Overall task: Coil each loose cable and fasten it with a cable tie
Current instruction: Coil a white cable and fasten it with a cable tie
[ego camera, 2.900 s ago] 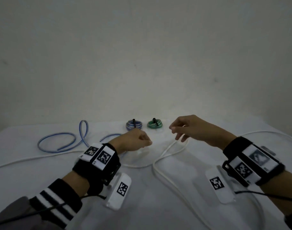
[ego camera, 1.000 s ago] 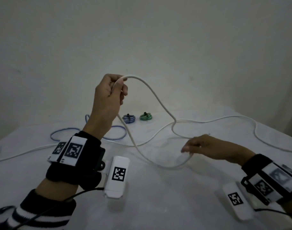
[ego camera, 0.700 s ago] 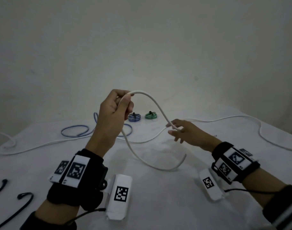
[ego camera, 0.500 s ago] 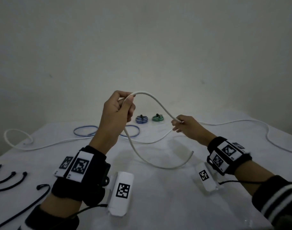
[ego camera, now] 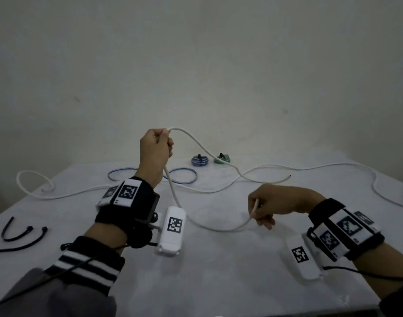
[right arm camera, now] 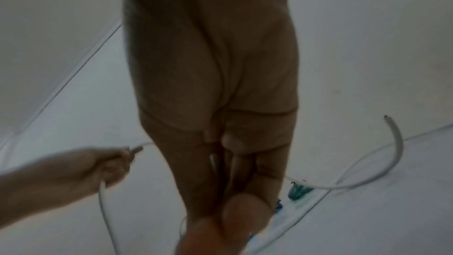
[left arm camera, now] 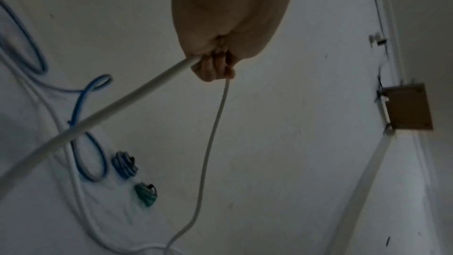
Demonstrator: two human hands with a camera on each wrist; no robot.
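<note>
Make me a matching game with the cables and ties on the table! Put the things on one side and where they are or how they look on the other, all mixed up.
Things:
1. white cable
2. loose blue cable
3. green cable
4. black cable ties

States:
A. lying unused at the table's left edge
B. coiled small and already tied, at the back
C. held up by the left hand and pinched by the right hand
D. lying in open loops, not tied

Pairs: 1-C, 2-D, 3-B, 4-A
</note>
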